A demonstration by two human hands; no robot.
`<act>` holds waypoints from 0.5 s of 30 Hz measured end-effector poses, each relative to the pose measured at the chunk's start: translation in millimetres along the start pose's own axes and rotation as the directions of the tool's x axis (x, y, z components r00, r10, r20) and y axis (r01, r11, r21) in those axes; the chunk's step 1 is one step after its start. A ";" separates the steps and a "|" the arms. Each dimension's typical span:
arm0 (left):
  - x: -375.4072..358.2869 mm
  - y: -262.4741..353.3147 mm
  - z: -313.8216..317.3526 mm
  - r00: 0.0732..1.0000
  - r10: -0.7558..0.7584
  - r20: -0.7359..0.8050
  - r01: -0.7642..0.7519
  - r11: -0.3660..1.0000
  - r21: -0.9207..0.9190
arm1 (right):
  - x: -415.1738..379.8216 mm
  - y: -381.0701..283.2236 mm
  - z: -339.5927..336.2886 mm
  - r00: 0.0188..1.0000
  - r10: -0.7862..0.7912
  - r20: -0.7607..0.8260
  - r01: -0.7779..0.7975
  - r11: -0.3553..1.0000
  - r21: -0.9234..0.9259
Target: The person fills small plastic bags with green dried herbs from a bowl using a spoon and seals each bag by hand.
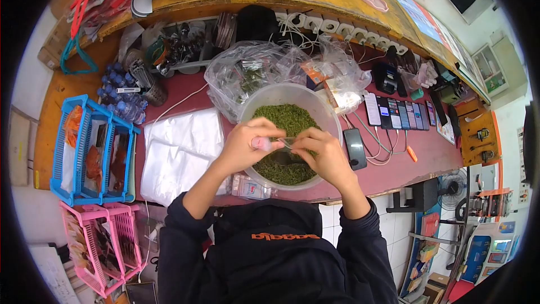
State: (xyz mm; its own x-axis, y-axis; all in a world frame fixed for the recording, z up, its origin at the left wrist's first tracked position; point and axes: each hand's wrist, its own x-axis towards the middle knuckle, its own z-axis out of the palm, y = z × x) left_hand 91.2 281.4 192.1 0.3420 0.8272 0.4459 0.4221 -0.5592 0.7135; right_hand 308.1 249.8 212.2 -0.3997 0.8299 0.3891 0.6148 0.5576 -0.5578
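Over a translucent white tub (336, 126) of crumbled green leafy stuff (287, 114), both of my hands come together with fingers pinched. In my left hand (247, 145) is a small clear plastic packet (261, 143) with a pinkish-red mark. My right hand (319, 149) pinches at a thin edge between the two hands, seemingly part of the same plastic; the fingers hide most of it. A dark patch below the hands inside the tub cannot be made out.
White plastic bags (180, 157) lie left of the tub, beside a blue basket rack (93, 152). Crumpled clear bags (242, 70) sit behind it. To the right are a dark phone (354, 148), a row of charging phones (395, 114) with cables, and an orange lighter-like item (412, 153).
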 end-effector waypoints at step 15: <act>-3.7 22.7 18.3 0.996 -0.053 0.078 0.086 0.855 -0.512 | -13.5 -14.7 5.9 0.927 0.344 -0.150 -0.234 0.842 0.486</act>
State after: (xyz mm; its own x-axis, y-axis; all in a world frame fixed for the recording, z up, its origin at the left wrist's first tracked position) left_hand 114.8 264.7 196.8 0.3838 0.8488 0.3636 -0.0395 -0.3783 0.9248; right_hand 300.5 230.5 210.8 -0.0572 0.9586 0.2789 0.2812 0.2835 -0.9168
